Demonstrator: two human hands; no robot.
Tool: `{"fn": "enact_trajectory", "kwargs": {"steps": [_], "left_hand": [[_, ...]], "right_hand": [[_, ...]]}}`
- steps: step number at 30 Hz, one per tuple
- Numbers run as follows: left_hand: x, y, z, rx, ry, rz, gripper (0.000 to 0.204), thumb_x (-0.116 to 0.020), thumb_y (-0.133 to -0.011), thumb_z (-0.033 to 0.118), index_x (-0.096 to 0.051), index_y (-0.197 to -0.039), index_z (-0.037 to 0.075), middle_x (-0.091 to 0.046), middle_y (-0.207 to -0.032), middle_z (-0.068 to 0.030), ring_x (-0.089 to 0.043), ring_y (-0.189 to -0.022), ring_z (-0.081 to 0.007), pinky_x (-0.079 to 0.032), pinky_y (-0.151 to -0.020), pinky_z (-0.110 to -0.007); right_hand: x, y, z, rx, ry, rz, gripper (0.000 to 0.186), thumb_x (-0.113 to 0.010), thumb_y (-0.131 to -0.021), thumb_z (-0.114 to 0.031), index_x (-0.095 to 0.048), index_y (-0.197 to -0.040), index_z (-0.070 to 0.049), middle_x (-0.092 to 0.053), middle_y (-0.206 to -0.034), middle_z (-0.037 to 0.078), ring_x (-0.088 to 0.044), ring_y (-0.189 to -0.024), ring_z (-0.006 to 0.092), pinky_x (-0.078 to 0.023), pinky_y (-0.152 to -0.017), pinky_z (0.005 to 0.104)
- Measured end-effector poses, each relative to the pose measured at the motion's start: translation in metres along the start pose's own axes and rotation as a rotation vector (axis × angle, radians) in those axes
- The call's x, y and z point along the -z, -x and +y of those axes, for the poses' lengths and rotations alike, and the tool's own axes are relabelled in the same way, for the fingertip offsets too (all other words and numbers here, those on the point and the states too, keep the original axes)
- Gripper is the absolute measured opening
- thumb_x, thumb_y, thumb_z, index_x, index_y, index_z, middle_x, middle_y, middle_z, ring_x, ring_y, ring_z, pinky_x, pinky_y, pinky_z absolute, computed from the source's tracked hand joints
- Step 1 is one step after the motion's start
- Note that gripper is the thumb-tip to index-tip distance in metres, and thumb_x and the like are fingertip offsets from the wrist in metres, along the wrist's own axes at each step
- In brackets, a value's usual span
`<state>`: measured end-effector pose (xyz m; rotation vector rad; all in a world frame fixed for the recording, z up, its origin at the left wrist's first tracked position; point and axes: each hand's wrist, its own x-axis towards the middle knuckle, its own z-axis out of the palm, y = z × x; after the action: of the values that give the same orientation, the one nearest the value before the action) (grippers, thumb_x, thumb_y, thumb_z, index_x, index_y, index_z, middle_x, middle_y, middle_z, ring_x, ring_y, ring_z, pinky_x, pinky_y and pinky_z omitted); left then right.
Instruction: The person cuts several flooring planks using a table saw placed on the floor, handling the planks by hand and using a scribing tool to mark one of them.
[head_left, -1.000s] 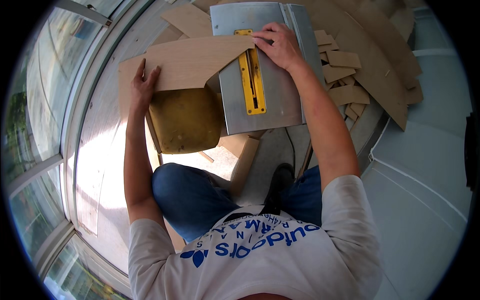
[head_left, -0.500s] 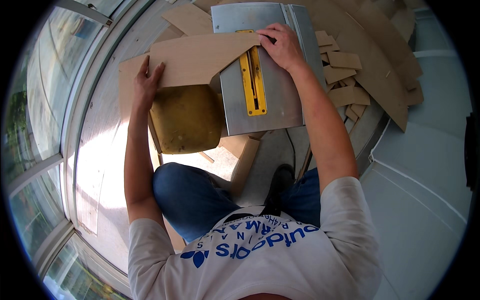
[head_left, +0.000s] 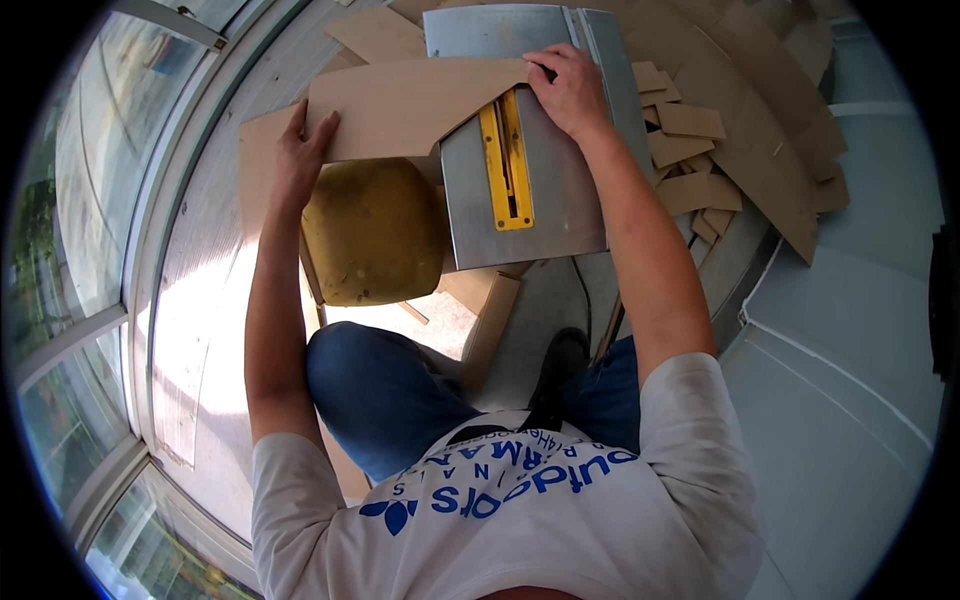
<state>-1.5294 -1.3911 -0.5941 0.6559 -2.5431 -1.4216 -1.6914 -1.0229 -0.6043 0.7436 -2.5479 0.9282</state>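
A thin light-brown wooden board (head_left: 400,105) lies across the far part of a grey metal saw table (head_left: 570,190), its left side reaching out past the table. My left hand (head_left: 303,150) is closed on the board's left end, thumb on top. With my right hand (head_left: 570,92) I pinch its narrow right tip; something small and dark shows between the fingers, too hidden to name. The board's slanted edge crosses the far end of a yellow slotted insert (head_left: 508,165) set in the table.
Left of the table, under the board, stands a worn yellow block-shaped thing (head_left: 375,235). Small offcuts (head_left: 690,120) are heaped at the right beside large brown sheets (head_left: 760,150). A dark cord (head_left: 585,295) hangs below the table. Windows (head_left: 90,170) line the left side.
The board has shifted slightly to the right and away from me, with both hands moving along on it.
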Motion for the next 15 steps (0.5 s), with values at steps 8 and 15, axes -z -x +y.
{"fn": "enact_trajectory", "kwargs": {"steps": [8,15], "left_hand": [[-0.012,-0.004,0.009,-0.005,0.034,-0.005,0.082,-0.074,-0.094,0.042,-0.044,-0.152,-0.007,-0.063,-0.137,-0.0269,-0.064,-0.124,-0.0298,-0.048,-0.106,-0.035],[-0.023,-0.022,0.016,-0.013,-0.007,-0.041,0.082,-0.073,-0.095,0.044,-0.043,-0.154,-0.004,-0.063,-0.137,-0.0249,-0.064,-0.119,-0.0267,-0.050,-0.102,-0.035]], "right_hand": [[-0.006,0.001,0.006,-0.002,0.046,0.109,0.018,-0.067,-0.091,-0.020,-0.081,-0.100,-0.013,-0.073,-0.105,0.006,-0.066,-0.102,0.0296,-0.053,-0.094,0.0432],[-0.010,0.001,0.015,-0.074,0.108,0.156,0.021,-0.064,-0.092,-0.019,-0.080,-0.104,-0.013,-0.072,-0.107,0.008,-0.065,-0.104,0.0319,-0.050,-0.096,0.0452]]}}
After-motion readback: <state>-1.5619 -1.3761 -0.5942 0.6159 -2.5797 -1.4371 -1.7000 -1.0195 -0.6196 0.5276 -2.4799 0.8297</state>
